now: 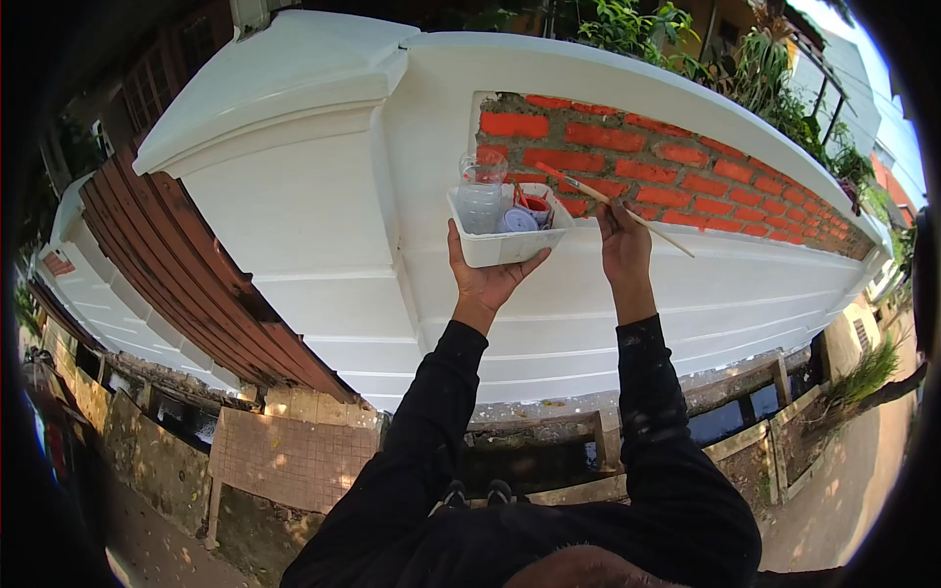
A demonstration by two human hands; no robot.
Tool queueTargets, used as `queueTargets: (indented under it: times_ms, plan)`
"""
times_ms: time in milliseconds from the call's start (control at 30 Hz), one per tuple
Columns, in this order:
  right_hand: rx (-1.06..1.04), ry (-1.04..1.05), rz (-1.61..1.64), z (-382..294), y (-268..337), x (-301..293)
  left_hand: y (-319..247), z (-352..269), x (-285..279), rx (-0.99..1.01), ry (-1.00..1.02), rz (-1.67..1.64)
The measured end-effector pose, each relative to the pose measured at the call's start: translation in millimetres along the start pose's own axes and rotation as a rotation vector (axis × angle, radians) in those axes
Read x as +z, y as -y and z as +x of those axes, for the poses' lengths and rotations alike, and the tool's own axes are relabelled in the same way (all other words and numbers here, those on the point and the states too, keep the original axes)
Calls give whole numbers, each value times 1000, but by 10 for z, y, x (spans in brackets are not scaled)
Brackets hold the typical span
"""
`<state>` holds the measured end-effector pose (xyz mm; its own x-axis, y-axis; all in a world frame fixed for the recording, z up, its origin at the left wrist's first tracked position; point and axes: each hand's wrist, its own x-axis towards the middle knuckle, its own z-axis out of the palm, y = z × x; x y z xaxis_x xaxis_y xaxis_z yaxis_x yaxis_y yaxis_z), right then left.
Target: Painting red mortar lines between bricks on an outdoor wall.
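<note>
My left hand supports a white plastic tub from below, thumb and fingers spread along its sides. Inside the tub stand a clear plastic bottle, a small cup of red-orange paint and a round whitish lid. Between the fingertips of my right hand is a long wooden-handled paintbrush. Its bristles, coated red-orange, point up and left, above the tub's right side. Behind both hands is a recessed brick panel, its brick faces red-orange and its joints grey mortar.
A white wall frames the panel, and a pillar juts out at left beside a brown metal gate. Below runs a drainage channel of dark water with concrete edges. A tiled slab bridges it. Plants hang over the wall top.
</note>
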<state>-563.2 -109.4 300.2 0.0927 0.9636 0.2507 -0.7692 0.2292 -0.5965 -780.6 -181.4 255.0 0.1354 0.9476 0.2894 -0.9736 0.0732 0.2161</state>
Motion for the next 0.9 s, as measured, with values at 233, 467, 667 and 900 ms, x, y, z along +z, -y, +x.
queueTargets:
  times_ms: [233, 467, 667, 900]
  plan:
    - [-54, 35, 91, 200, -149, 178, 5, 67, 2, 4, -16, -6]
    - [-351, 171, -145, 363, -178, 504, 36, 9, -28, -10, 2, 10]
    - [-503, 173, -254, 303, -140, 595, 19, -95, -50, -15, 12, 30]
    - [-561, 175, -262, 306, -201, 681, 35, -149, -64, -37, 45, 10]
